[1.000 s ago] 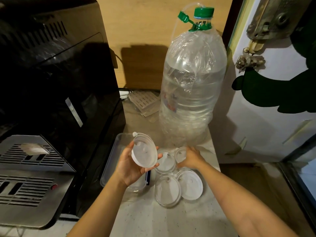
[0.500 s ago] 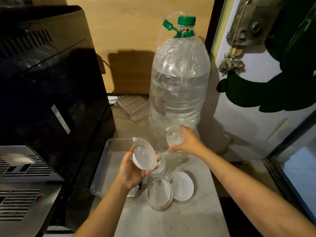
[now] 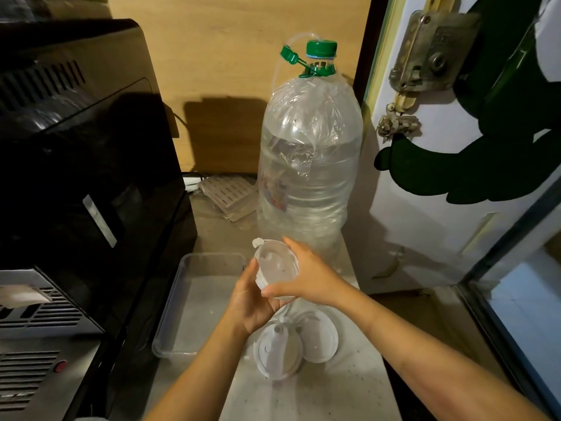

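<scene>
Countertop below, left hand and right hand clasp clear lids (stacked) between them.

Both bare forearms reach in from the lower edge and meet near the middle. The left hand is turned palm up, its thumb raised along the left rim of the lids and its fingers curled beneath. The right hand lies back upward, fingers round the far rim and thumb at the near edge. The two hands touch.
</scene>
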`<state>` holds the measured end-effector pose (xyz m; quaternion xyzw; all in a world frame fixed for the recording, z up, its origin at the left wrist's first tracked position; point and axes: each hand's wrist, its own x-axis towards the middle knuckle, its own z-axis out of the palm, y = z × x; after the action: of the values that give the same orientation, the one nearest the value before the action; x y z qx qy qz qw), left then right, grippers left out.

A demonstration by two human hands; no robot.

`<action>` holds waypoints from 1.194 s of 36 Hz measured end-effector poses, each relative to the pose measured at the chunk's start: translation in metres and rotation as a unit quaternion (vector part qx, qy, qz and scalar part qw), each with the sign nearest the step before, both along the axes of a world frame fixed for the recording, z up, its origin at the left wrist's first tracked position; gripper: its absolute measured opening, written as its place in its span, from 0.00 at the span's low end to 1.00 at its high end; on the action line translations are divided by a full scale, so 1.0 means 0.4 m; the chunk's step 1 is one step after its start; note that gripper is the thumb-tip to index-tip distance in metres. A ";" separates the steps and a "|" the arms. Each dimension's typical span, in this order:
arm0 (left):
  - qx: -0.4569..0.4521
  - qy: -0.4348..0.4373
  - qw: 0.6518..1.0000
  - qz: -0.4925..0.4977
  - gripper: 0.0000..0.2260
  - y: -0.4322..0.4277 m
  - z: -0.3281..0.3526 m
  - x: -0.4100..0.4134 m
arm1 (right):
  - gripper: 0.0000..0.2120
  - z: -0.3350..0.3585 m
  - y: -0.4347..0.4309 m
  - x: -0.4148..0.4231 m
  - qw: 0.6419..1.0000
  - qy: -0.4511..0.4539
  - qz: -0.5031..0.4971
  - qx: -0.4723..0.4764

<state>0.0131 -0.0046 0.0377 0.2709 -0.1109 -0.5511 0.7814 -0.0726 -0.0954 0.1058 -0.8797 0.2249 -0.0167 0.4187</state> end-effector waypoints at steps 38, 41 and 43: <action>0.094 -0.027 0.986 0.131 0.47 0.149 -0.059 0.120 | 0.40 -0.204 -0.053 0.136 0.983 0.115 -0.041 0.134; 0.097 -0.023 0.985 0.139 0.49 0.164 -0.062 0.122 | 0.43 -0.251 -0.044 0.134 0.986 0.136 -0.048 0.083; 0.097 -0.028 0.985 0.143 0.48 0.170 -0.064 0.123 | 0.49 -0.280 -0.038 0.133 0.983 0.174 -0.055 0.009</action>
<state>0.0623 0.0634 0.0123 0.3739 -0.0386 -0.4343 0.8186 -0.0194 -0.1105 -0.0064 -0.8517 0.3423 0.1154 0.3796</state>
